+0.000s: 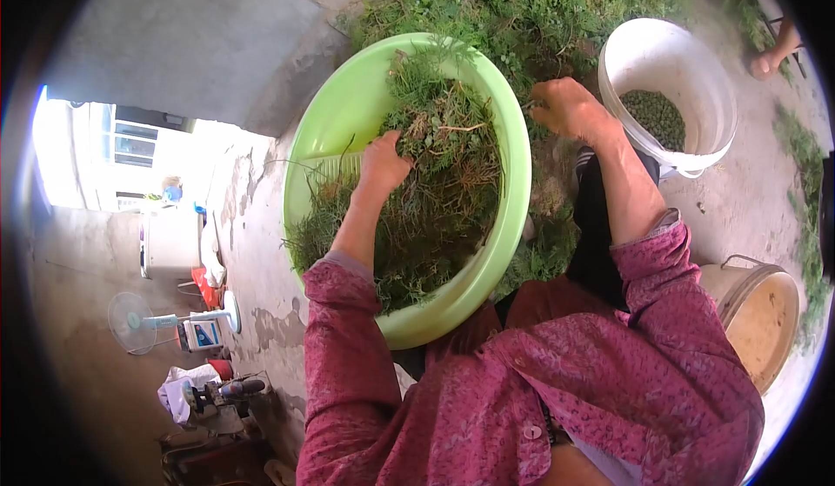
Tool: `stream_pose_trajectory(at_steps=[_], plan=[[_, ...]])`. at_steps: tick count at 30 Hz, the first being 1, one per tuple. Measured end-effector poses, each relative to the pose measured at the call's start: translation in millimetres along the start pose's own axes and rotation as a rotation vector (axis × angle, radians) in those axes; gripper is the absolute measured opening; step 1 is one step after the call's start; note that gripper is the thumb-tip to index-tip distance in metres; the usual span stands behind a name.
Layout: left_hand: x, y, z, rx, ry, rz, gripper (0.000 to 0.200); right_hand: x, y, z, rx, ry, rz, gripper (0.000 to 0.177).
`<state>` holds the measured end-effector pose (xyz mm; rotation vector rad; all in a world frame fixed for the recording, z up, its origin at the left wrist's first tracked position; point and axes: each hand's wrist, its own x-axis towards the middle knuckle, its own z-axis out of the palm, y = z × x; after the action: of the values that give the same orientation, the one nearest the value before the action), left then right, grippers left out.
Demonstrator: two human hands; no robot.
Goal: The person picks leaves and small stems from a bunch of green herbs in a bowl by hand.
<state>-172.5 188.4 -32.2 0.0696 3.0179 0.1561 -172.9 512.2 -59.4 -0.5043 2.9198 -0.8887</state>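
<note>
Reaching out from rolled magenta sleeves (335, 312), both forearms bare. Left hand (383, 163) sunk knuckles-up into the tangle of stalks (444, 199) filling the green basin (330, 121) in the lap, fingers curled down among them and gripping. Further out, right hand (570, 108) bent at the wrist past the basin's rim, fingers bunched tight on a sprig of the greens (522, 8) heaped on the ground. Just beside it, white bucket (648, 56) holding green pods (657, 116).

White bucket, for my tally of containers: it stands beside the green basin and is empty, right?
Not empty. The head view shows the white bucket with small green pieces lying in its bottom. It does stand beside the green basin.
</note>
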Motion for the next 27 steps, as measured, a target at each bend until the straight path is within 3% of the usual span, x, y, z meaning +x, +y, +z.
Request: stream_pose_trajectory(at_steps=[9,12,18,20,23,27], plan=[[-15.3,6.1,0.1,0.008,0.016,-0.069,0.045,8.9,-9.4,-3.2,-0.015,-0.089,0.056,0.028],[-22.4,1.7,-8.5,-0.07,0.037,0.019,0.04,8.8,-9.6,-1.5,-0.01,-0.093,0.055,0.029],[-61.7,-11.5,-44.5,-0.332,0.102,-0.012,0.036,6.7,-8.5,-0.8,0.018,-0.045,0.064,0.029],[-74.6,-21.1,-52.9,-0.664,0.083,-0.112,0.034,6.6,-8.9,0.0,0.009,-0.047,0.055,0.03],[-100.8,-20.6,-68.7,-0.91,0.132,-0.143,0.029,8.4,-6.0,2.9,-0.003,-0.039,0.037,0.031],[-116.4,-28.6,-42.2,-0.867,0.203,-0.213,0.026,2.7,-8.5,-1.5,0.016,-0.03,0.0,0.03]])
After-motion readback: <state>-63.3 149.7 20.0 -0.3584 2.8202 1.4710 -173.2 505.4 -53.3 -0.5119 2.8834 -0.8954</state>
